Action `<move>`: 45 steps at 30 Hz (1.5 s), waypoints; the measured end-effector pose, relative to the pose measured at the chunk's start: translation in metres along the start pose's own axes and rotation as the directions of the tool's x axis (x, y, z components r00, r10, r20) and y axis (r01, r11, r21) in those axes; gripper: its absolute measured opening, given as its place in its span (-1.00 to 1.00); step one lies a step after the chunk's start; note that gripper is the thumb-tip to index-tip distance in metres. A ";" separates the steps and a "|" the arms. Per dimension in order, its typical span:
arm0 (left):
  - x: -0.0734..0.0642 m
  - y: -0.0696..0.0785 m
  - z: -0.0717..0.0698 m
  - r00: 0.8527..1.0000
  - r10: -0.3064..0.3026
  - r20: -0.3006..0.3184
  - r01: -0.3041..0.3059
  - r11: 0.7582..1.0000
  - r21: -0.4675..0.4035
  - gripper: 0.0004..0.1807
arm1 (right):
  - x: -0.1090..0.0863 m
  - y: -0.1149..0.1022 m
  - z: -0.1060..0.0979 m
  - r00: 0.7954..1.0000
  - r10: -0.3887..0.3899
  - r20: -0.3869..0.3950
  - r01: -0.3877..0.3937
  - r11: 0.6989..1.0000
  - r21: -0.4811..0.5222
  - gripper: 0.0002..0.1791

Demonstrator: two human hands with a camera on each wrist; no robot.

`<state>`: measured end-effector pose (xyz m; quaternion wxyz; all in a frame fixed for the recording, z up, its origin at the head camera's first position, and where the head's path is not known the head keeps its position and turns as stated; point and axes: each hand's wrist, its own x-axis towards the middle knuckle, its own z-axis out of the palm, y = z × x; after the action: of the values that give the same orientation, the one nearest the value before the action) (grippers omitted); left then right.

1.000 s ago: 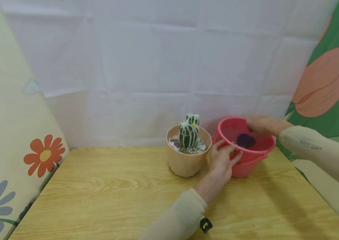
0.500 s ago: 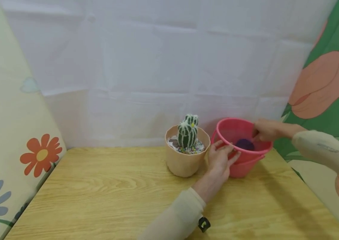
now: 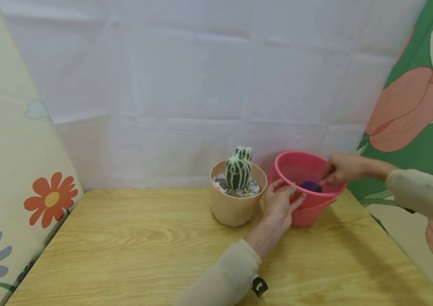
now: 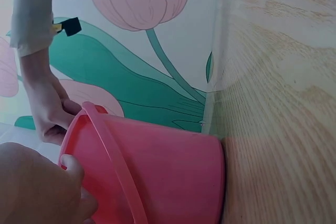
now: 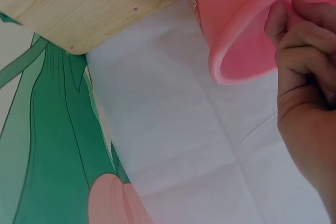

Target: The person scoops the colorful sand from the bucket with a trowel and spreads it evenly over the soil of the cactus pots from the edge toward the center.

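A pink bucket (image 3: 306,212) stands on the table's right side, its handle hanging down outside. My left hand (image 3: 279,206) holds the near rim, and the left wrist view shows its fingertips there too. Over the bucket's right side, my right hand (image 3: 340,170) reaches in with curled fingers. It seems to grip a thin pale handle running to a rounded, scoop-like purple thing (image 3: 311,186) inside. Most of that handle is hidden by the hand and rim. In the right wrist view the right hand (image 5: 310,59) is bent at the bucket's mouth; the purple thing is out of sight there.
Close to the bucket's left stands a peach flowerpot (image 3: 235,212) with a green-and-white cactus (image 3: 238,172) and colourful pebbles. A white cloth (image 3: 186,85) hangs behind the wooden table (image 3: 136,250). Flower-patterned panels (image 3: 400,114) flank both sides.
My right hand has shifted right and slightly down inside the bucket. The purple thing now sits lower and looks flatter. My left hand stays on the rim.
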<state>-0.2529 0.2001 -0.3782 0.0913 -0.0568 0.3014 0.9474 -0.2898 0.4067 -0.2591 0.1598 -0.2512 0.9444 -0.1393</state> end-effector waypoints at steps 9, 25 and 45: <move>0.001 0.001 -0.001 1.000 0.014 0.002 -0.014 1.000 -0.001 -0.58 | -0.012 0.001 -0.004 0.994 0.106 0.010 -0.106 0.978 0.180 -0.80; -0.003 0.000 -0.002 1.000 0.007 0.025 -0.007 1.000 0.007 -0.61 | -0.034 0.022 0.010 0.987 0.158 0.012 -0.137 0.816 0.561 -0.65; -0.002 0.000 -0.004 1.000 0.009 0.026 -0.009 1.000 0.011 -0.57 | -0.048 0.040 0.034 1.000 0.025 0.010 -0.019 0.366 0.930 -0.61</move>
<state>-0.2511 0.1972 -0.3814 0.0912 -0.0424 0.3059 0.9468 -0.2547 0.4583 -0.2928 0.2726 -0.1047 0.7058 -0.6454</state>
